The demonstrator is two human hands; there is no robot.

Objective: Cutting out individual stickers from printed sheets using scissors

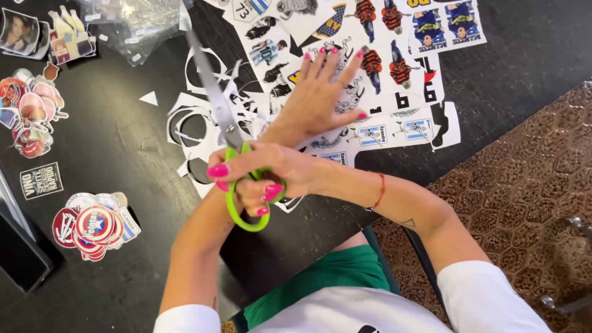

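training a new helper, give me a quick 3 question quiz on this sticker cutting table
1. True or false: the right hand holds the green-handled scissors.
2. The left hand lies flat on: A) the printed sticker sheet B) the pile of round stickers C) the clear bags
3. What lies on the table under the scissor blades?

Key: 1 true; 2 A; 3 white paper offcuts.
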